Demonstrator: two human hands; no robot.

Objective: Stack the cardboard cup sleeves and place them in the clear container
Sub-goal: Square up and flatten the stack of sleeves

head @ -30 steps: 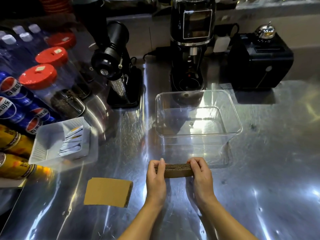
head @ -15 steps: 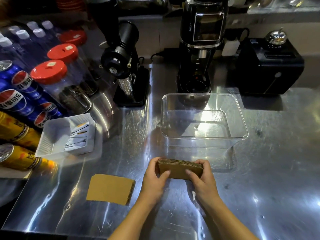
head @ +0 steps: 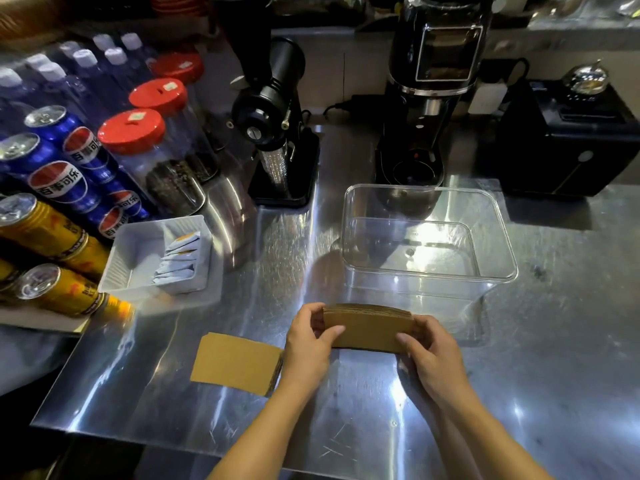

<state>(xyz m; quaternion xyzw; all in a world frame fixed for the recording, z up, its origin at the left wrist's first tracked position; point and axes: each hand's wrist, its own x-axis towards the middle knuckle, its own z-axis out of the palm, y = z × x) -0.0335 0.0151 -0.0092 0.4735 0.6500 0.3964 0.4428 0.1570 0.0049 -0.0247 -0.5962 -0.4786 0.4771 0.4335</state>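
A brown stack of cardboard cup sleeves is held on edge just above the steel counter, its flat face turned toward me. My left hand grips its left end and my right hand grips its right end. More flat sleeves lie on the counter to the left of my left hand. The clear container stands empty right behind the held stack.
A white tray of sachets sits at the left, with drink cans and red-lidded jars beyond it. Two black grinders stand at the back, a black box at the back right. The counter's front edge is near my forearms.
The stack in my hands has tipped up from lying edge-on to showing its flat face. It stays in front of the container.
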